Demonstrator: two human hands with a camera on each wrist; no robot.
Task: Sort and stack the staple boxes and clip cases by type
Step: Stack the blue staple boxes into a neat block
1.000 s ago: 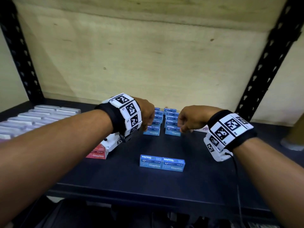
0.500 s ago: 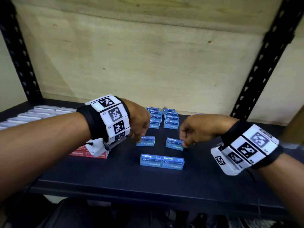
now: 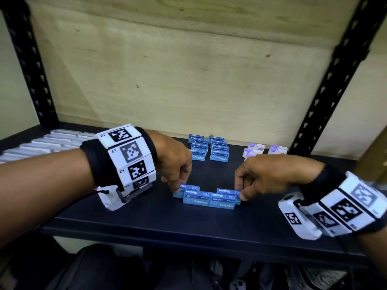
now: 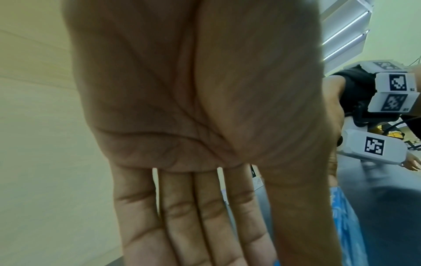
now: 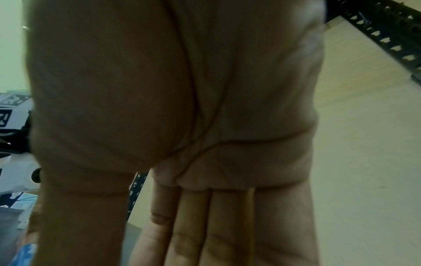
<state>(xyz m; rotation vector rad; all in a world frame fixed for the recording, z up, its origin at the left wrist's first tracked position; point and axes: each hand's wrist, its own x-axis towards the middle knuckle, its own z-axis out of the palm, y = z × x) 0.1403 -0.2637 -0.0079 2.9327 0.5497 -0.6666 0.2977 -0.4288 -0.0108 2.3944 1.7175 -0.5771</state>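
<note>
Four blue staple boxes (image 3: 209, 197) lie near the front of the black shelf (image 3: 188, 225), long axes running left to right, two in front and two just behind. The left hand (image 3: 173, 162) pinches the back left box; the right hand (image 3: 266, 176) pinches the back right one. Further back stand two rows of blue boxes (image 3: 208, 150), with pale purple cases (image 3: 254, 150) to their right and white cases (image 3: 41, 145) far left. Half a second ago both carried boxes were further back, apart from the front pair.
</note>
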